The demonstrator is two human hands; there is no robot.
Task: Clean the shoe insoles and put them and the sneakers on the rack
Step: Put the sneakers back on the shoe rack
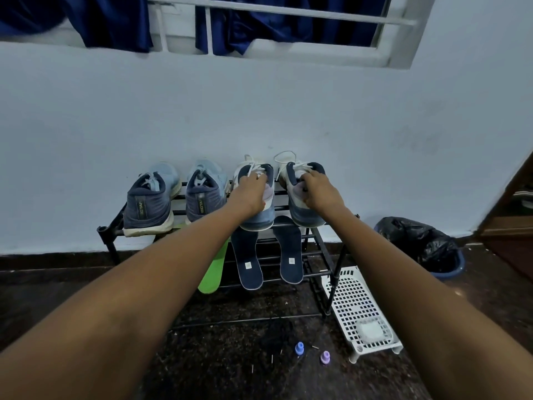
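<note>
Left hand is gripping the left white sneaker by its collar, right hand the right white sneaker; I'm seating both on the rack top, above the navy insoles. Releasing looks next.

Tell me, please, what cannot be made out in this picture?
Head view:
- Green insole: upper part hidden behind the left arm.
- Left hand fingertips: hidden inside the left white sneaker.
- Right hand fingertips: hidden inside the right white sneaker.
- Bin contents: covered by the black bag.
- White item in the basket: too blurred to identify.
</note>
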